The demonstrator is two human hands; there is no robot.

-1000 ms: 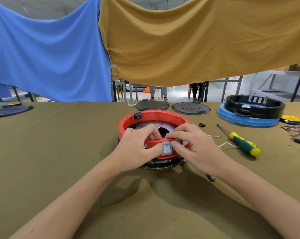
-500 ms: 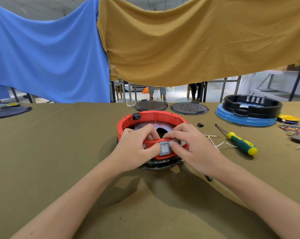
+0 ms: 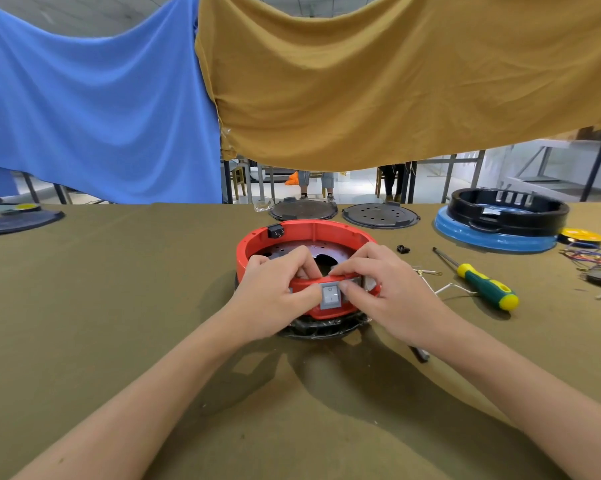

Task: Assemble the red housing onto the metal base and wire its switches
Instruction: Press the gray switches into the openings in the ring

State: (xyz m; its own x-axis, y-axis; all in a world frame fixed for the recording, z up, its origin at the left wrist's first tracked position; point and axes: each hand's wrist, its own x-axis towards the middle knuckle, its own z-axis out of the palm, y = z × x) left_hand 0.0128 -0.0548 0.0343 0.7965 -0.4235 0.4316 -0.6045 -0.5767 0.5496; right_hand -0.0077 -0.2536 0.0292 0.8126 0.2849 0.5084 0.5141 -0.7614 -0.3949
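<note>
The red ring-shaped housing (image 3: 306,229) sits on a dark metal base (image 3: 321,328) in the middle of the table. A perforated metal plate (image 3: 330,250) shows inside it. A grey rocker switch (image 3: 330,295) sits in the housing's near wall. My left hand (image 3: 275,296) grips the near rim, thumb against the switch's left edge, fingers curled inside. My right hand (image 3: 387,289) grips the rim from the right, thumb at the switch's right edge. A small black socket (image 3: 275,232) is set in the far left rim.
A green-and-yellow screwdriver (image 3: 479,284) lies right of the housing, with loose white wires (image 3: 448,289) beside it. A black housing on a blue base (image 3: 500,220) stands at the back right, coloured wires (image 3: 593,258) at the right edge, two dark round plates (image 3: 380,215) behind.
Both hands stay on the housing's near rim. The thumbs have closed in slightly on the grey switch; the housing has not visibly shifted.
</note>
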